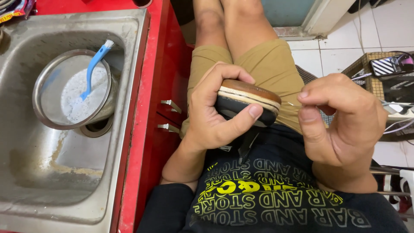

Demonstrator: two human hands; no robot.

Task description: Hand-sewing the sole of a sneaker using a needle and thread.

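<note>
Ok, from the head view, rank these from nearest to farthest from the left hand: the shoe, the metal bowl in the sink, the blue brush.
1. Shoe: gripped in the left hand, over the lap.
2. Blue brush: to the left, standing in the bowl.
3. Metal bowl: in the sink; it holds the brush, so these two are nearly level.

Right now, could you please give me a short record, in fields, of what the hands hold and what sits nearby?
left hand: grips a sandal sole edge-on, brown top, pale middle layer, black bottom
right hand: thumb and forefinger pinched by the sole's end; what they hold is too small to tell
sink: steel, set in a red counter
bowl: metal, in the sink, with a blue brush in it
</note>
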